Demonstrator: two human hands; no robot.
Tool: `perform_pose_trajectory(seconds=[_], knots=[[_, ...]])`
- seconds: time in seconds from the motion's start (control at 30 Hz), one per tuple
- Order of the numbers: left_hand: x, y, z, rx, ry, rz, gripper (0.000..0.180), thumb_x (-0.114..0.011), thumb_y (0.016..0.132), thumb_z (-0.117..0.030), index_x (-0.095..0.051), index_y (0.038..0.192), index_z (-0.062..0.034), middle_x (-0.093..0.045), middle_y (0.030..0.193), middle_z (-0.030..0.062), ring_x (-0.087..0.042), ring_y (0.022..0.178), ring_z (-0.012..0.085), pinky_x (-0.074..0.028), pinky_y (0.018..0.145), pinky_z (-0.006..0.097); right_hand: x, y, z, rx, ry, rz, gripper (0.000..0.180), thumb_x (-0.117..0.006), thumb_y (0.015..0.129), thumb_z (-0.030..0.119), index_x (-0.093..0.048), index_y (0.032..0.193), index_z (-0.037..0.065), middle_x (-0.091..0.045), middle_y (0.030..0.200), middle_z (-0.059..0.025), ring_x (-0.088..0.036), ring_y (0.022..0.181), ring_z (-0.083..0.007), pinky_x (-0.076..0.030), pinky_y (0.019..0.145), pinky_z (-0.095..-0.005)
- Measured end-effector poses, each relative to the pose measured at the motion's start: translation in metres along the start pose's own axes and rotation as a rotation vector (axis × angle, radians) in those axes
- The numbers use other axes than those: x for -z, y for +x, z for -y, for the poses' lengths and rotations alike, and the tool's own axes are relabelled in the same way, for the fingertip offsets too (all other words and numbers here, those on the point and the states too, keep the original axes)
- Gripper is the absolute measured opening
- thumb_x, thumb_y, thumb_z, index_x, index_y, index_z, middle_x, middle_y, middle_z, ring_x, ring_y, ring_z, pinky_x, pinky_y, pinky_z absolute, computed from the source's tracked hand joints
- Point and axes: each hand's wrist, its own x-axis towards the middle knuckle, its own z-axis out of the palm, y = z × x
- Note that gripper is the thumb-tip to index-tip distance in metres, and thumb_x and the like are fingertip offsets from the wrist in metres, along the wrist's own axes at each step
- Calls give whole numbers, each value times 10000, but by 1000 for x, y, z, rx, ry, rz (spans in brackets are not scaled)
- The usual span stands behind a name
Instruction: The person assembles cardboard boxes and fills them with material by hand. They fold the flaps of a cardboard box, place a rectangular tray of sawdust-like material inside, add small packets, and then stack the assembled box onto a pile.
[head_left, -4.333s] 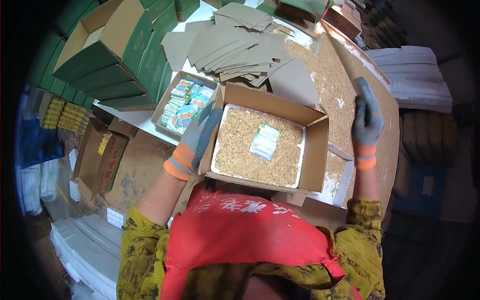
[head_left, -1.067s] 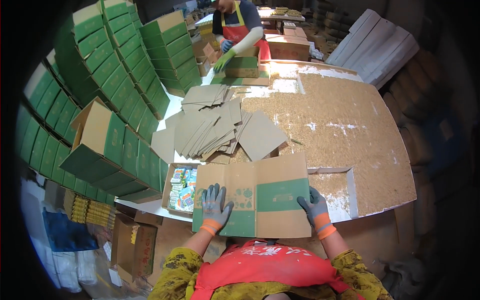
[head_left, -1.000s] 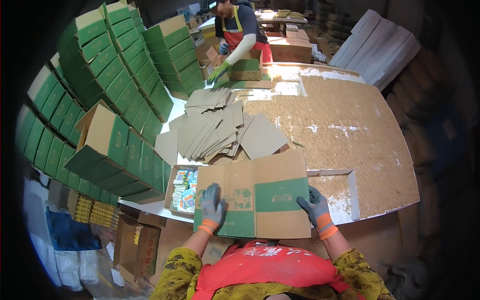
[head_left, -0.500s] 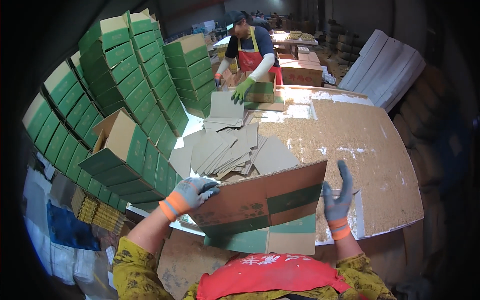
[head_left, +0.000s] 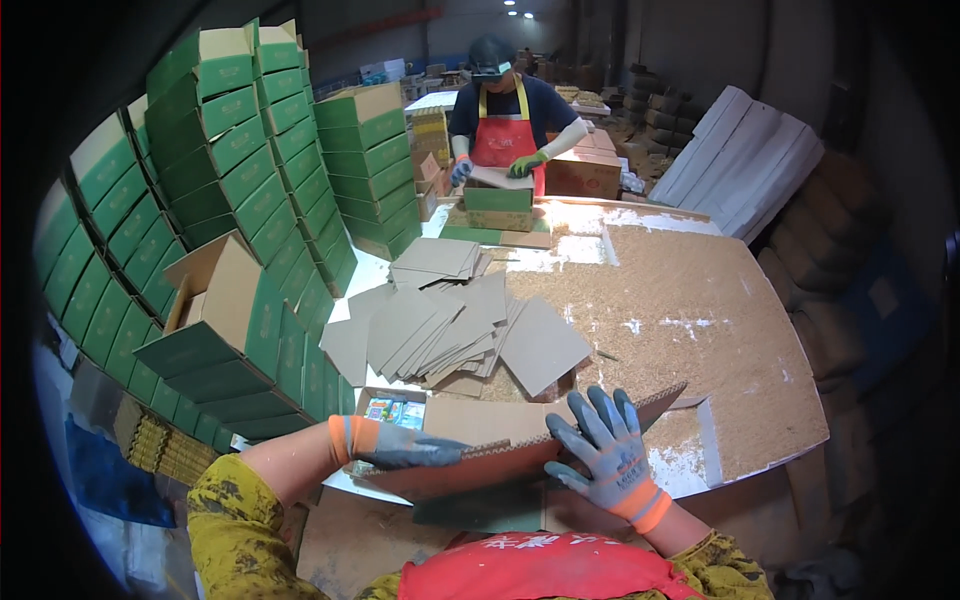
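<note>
A folded brown-and-green cardboard carton (head_left: 530, 468) is tilted in front of me, its corrugated upper edge running up to the right. My left hand (head_left: 415, 447), in a grey glove with an orange cuff, is at the carton's left end, fingers straight along the edge and thumb hidden. On the right part of the carton, my right hand (head_left: 607, 455), gloved the same way, lies with its fingers spread over the edge. Just beyond the carton, loose grey cardboard sheets (head_left: 430, 325) lie in an overlapping heap on the table.
Tall stacks of green cartons (head_left: 235, 150) line the left side, with an open carton (head_left: 225, 300) nearer me. Across the sawdust-strewn table (head_left: 720, 340), a co-worker (head_left: 505, 140) holds a sheet over a small green carton (head_left: 500, 207). Small colourful packets (head_left: 395, 410) lie near my left hand.
The carton has tipped and come lower. My right hand has moved from beside it onto its face. The co-worker has shifted and now holds a sheet over the small carton.
</note>
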Motion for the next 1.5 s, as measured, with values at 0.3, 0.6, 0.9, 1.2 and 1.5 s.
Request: perform_pose_trajectory(seconds=[0.3,0.6,0.9,1.2,1.5], knots=[[12,10,-51,374,-466,-227,459,-578,970,-355,-540,1300,-38,-590,1160,96,-545,1081,154,-439,961,299,4,-40,18,-11,41,-99,439,-724,774,366,-654,1173,198,-547,1324,-116,-479,1243,-354,-294,1064,-588],[-13,-15,-52,595,-172,-1097,355,-740,768,-153,-491,991,-33,-510,763,46,-498,647,122,-474,610,288,64,-69,-7,-52,650,8,228,-764,636,91,-619,811,90,-572,1278,-179,-526,1212,-404,-491,938,-443],[-14,94,-64,555,-276,40,672,-525,887,-634,-532,1230,-56,-686,1017,157,-672,939,278,-507,851,416,27,-29,3,-258,1045,654,443,-663,891,329,-610,1234,55,-582,1308,-171,-563,1203,-302,-450,1010,-363],[-92,74,-69,511,-84,-1046,649,-508,967,-433,-424,1363,75,-569,1277,241,-550,1211,308,-381,1052,391,19,12,-4,-31,30,-102,743,-720,794,412,-442,1404,90,-442,1421,-174,-388,1306,-413,-260,1115,-534],[-93,69,-43,805,224,-1281,612,-510,938,-466,-442,1296,25,-514,1212,270,-491,1122,427,-382,953,468,-13,-52,-36,4,868,247,440,-633,910,273,-586,1261,12,-611,1245,-159,-536,1222,-298,-396,1060,-389]])
